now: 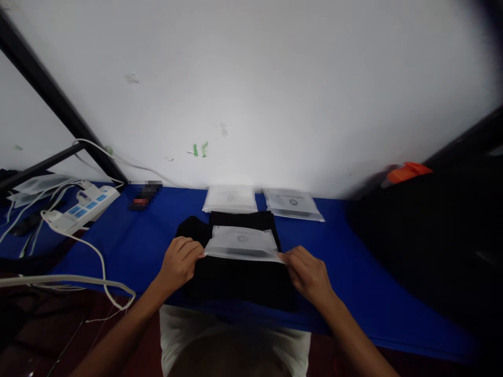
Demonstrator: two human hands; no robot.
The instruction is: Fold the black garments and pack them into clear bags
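A folded black garment lies on the blue table cover in front of me. On top of it rests a frosted plastic bag. My left hand pinches the bag's left corner with curled fingers. My right hand grips its right corner the same way. Both hands rest on the black garment.
Two more frosted bags lie by the white wall. A white power strip with cables sits at the left, a dark small object beside it. A large black mass with an orange item fills the right.
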